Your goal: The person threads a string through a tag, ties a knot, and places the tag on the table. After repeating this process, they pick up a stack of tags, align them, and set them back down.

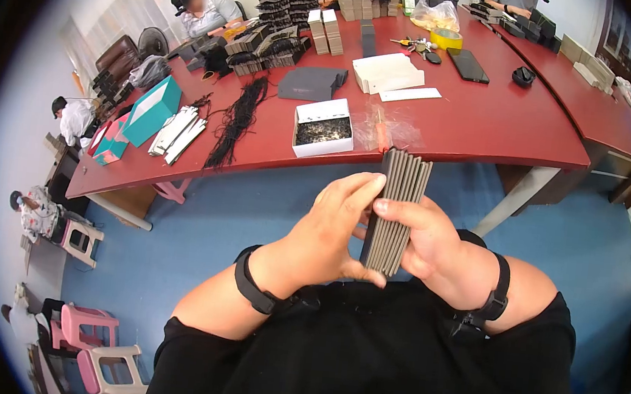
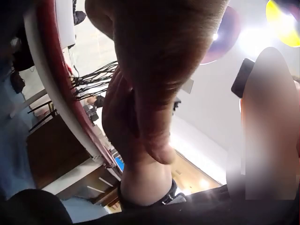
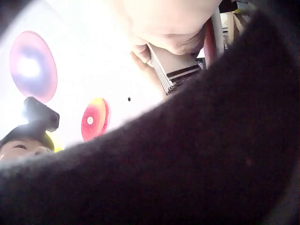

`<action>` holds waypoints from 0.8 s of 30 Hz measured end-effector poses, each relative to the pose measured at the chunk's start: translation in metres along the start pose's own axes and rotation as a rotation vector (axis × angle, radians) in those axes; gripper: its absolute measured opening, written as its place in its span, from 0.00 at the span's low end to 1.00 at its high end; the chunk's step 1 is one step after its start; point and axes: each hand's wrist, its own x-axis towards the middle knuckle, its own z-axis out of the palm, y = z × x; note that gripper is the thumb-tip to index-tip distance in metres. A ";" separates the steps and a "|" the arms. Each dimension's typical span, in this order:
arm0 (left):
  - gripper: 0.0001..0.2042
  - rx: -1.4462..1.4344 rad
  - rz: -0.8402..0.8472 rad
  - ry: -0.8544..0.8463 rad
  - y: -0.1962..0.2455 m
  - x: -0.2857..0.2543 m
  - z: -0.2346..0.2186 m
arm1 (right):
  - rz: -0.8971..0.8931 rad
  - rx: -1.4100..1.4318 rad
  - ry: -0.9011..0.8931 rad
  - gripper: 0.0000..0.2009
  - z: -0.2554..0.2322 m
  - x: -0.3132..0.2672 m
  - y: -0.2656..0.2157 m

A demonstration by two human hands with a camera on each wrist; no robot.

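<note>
A stack of thin grey cards or boards [image 1: 398, 220] is held upright between both hands, in front of a black shirt. My left hand [image 1: 335, 225] grips its left side, fingers at the upper edge and thumb near the bottom. My right hand [image 1: 425, 238] holds the right side, its thumb lying across the front edges. In the left wrist view the left hand [image 2: 159, 61] fills the upper middle and the stack cannot be made out. The right wrist view shows the stack's edges [image 3: 161, 70] under the right hand [image 3: 164, 23]; dark cloth covers the lower part.
Ahead stands a red table [image 1: 489, 130] with an open white box [image 1: 324, 128], black strings [image 1: 239, 125], white paper [image 1: 388, 73], a phone [image 1: 468, 66], yellow tape [image 1: 446, 39] and piles of grey cards [image 1: 325, 32]. Several people sit around. Stools [image 1: 113, 370] stand at lower left.
</note>
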 end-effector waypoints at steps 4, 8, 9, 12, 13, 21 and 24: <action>0.64 0.197 0.197 0.000 0.011 0.006 -0.027 | 0.140 -0.054 -0.007 0.16 0.004 -0.005 0.002; 0.63 0.123 0.302 -0.122 0.004 0.013 -0.028 | 0.157 -0.074 -0.102 0.16 0.011 -0.004 0.008; 0.62 0.049 0.226 -0.119 0.008 0.011 -0.027 | 0.158 -0.099 -0.093 0.16 0.008 -0.003 0.011; 0.61 0.126 0.321 -0.043 0.001 0.007 -0.015 | 0.188 -0.134 -0.110 0.19 -0.001 -0.001 0.012; 0.62 0.122 0.320 -0.033 -0.001 0.006 -0.014 | 0.166 -0.149 -0.092 0.20 0.003 0.000 0.013; 0.27 0.476 -0.138 0.437 -0.072 -0.009 -0.132 | -0.400 -0.080 -0.107 0.16 -0.038 0.044 -0.105; 0.15 0.731 -0.596 0.677 -0.175 -0.067 -0.212 | -0.584 0.095 0.054 0.13 -0.117 0.065 -0.169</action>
